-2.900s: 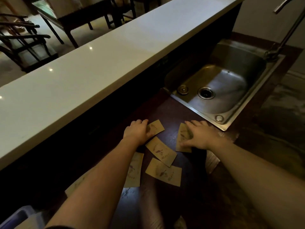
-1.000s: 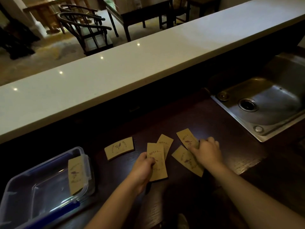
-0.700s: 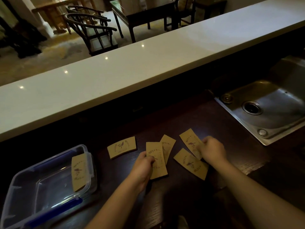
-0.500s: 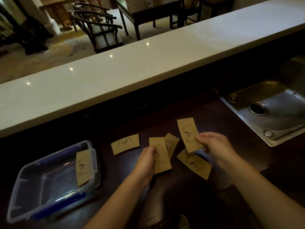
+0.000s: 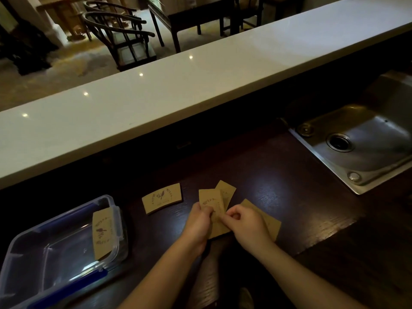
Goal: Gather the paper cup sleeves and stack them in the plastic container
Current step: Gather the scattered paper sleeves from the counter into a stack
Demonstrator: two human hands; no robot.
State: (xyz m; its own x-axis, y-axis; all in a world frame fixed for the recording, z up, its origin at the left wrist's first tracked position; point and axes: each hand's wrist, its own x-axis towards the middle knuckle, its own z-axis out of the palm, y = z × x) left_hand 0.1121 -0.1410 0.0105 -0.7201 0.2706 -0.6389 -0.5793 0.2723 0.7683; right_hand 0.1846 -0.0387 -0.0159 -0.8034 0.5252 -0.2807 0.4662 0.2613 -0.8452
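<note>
Both hands meet at the middle of the dark counter (image 5: 278, 166): left hand (image 5: 198, 221) pinches the held sleeves (image 5: 209, 199), and right hand (image 5: 245, 221) closes its fingertips on the same bundle, seemingly squaring it up. Gathering is mid-way. I count five sleeve spots: the bundle, one behind it (image 5: 228, 191), one under the right hand (image 5: 270, 224), one loose at ten o'clock (image 5: 162, 198), one leaning in the plastic container (image 5: 66, 253) at eight o'clock. Next, probably, the remaining loose ones.
</note>
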